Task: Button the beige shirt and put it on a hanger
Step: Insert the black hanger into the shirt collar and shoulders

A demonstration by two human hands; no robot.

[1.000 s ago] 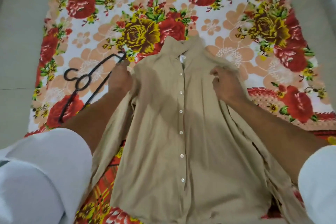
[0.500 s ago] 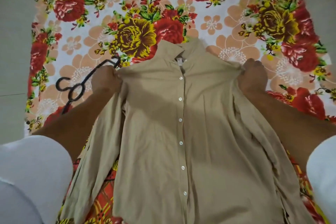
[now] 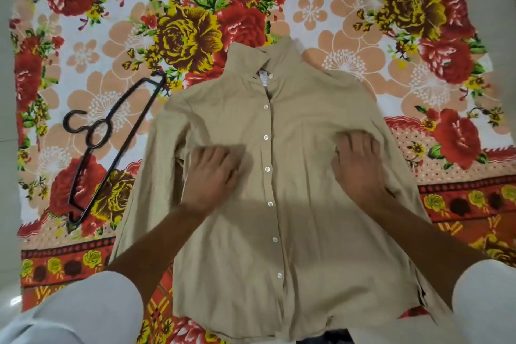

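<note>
I see a plain beige shirt (image 3: 293,232) with pearly white buttons (image 3: 267,169), a black hanger (image 3: 122,148), and a floral cloth (image 3: 349,22): white ground, red and yellow roses, peach blossoms, green leaves, an orange-red border at its near edge. The person's sleeves (image 3: 92,307) are white.

The person wears 2 loose, plain white sleeves, the left sleeve (image 3: 92,307) and the right sleeve (image 3: 485,296), of smooth cloth. Below them the forearms, left hand (image 3: 212,173) and right hand (image 3: 358,162) are bare.
</note>
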